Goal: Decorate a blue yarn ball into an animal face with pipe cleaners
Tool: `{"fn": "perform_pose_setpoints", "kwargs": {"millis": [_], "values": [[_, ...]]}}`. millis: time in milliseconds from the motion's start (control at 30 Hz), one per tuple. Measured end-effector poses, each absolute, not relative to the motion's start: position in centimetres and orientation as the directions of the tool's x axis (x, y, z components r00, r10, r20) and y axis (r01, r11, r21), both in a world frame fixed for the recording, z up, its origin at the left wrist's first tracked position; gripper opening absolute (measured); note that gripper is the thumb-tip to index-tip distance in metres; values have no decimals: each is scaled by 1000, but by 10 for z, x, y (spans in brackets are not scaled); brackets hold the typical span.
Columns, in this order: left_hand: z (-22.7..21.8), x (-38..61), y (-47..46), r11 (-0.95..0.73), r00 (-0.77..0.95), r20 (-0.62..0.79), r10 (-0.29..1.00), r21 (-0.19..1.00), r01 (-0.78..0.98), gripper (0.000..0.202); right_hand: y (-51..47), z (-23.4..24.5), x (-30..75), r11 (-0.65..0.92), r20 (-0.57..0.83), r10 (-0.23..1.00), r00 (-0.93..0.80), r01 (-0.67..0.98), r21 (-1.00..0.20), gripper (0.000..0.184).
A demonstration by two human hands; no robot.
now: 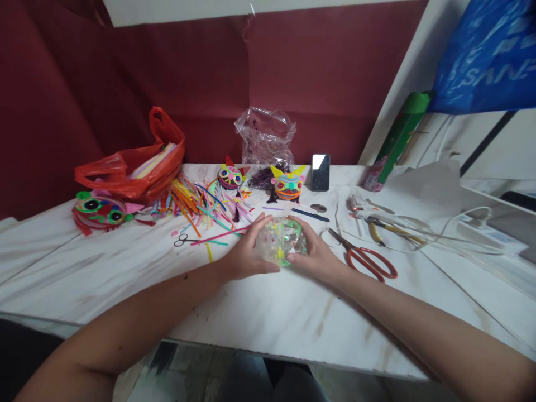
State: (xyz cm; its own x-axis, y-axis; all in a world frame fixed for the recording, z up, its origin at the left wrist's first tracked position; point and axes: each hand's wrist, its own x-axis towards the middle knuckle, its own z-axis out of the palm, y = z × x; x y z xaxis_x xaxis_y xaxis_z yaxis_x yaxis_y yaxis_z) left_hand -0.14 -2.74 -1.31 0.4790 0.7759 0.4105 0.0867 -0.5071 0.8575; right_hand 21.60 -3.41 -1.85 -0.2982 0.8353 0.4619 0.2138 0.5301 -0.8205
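Between my two hands is a clear, bumpy plastic ball (280, 241) with green, yellow and red bits showing on it. My left hand (251, 245) is closed round its left side, and my right hand (312, 245) grips the right side with the thumb across the front. Just left of my left hand lie a pink pipe cleaner (218, 236) and small scissors (182, 240). Large red-handled scissors (368, 260) rest beside my right forearm. Behind the ball stands a striped ornament with yellow horns (288, 183).
Several colored pipe cleaners (205, 204) spread before a red plastic bag (138, 167). Two more ornaments, one red-horned (230, 176) and one green-faced (100, 211), stand at the left. Pliers (376, 231), a white cable (444, 223) and a phone (320, 173) lie rightward.
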Motion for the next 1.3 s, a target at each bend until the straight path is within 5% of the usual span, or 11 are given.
{"fn": "perform_pose_setpoints", "kwargs": {"millis": [167,500,733,1300], "values": [[-14,0,-27,-470,461,392,796,881,62,95,-35,-20,216,536,463,834,-300,242,-809,95],[-14,2,-28,-668,411,553,725,709,225,100,-37,-18,215,543,477,831,-285,235,-806,97],[-14,3,-30,-577,390,481,785,796,181,101,-40,-15,215,602,511,792,-335,283,-747,92],[-14,0,-26,-715,451,586,674,671,197,104,-39,-17,215,614,522,782,-341,276,-740,93]]}}
